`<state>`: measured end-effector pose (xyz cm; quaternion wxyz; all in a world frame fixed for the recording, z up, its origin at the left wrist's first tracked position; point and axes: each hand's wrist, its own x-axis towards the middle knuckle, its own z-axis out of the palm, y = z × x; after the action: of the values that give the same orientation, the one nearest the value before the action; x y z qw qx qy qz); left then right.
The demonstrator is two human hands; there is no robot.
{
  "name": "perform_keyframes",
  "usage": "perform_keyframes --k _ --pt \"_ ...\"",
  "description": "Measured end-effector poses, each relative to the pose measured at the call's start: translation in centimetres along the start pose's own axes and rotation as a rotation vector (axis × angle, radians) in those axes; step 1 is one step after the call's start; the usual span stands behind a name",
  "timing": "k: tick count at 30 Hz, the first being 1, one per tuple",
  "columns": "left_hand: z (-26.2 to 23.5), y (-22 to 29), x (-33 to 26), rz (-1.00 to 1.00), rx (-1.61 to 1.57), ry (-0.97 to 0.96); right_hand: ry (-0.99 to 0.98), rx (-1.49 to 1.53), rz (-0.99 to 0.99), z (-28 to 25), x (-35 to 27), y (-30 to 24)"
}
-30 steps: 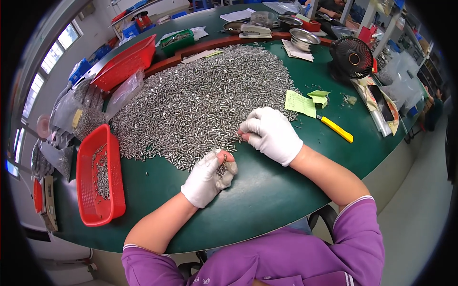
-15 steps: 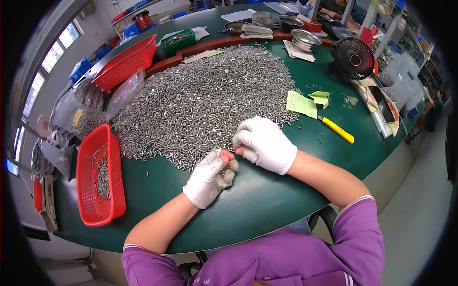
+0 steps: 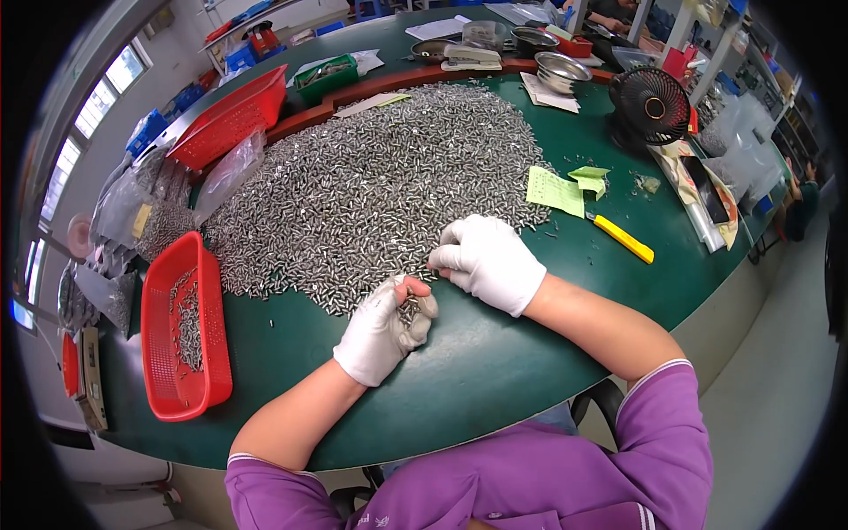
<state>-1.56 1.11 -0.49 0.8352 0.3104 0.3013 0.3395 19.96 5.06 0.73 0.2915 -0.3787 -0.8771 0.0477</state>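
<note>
Less space separated the right hand (image 3: 493,267) from the left hand (image 3: 378,329) than a second earlier: its fingertips had come in just beside the left ones, seemingly close enough for pins to pass across. The left fingers were curled around several metal pins (image 3: 408,310), the wrist angled in from the near edge of the tabletop (image 3: 495,380). The right hand bent palm-down, fingers narrowed; whether they held a pin, I could not tell. Beyond them the pile (image 3: 380,185) spread toward the far edge.
</note>
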Motion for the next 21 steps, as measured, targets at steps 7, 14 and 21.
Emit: perform_keyframes --k 7,14,21 --pt "-0.02 -0.17 0.02 0.03 -0.057 0.019 -0.154 -0.16 -0.036 -0.32 0.45 -0.36" --pt "-0.41 -0.44 0.2 0.053 -0.068 0.036 -0.113 -0.095 -0.018 0.05 0.18 -0.66" --pt "-0.23 -0.38 0.24 0.058 -0.083 0.014 -0.062 0.022 0.026 -0.07 0.21 -0.57"
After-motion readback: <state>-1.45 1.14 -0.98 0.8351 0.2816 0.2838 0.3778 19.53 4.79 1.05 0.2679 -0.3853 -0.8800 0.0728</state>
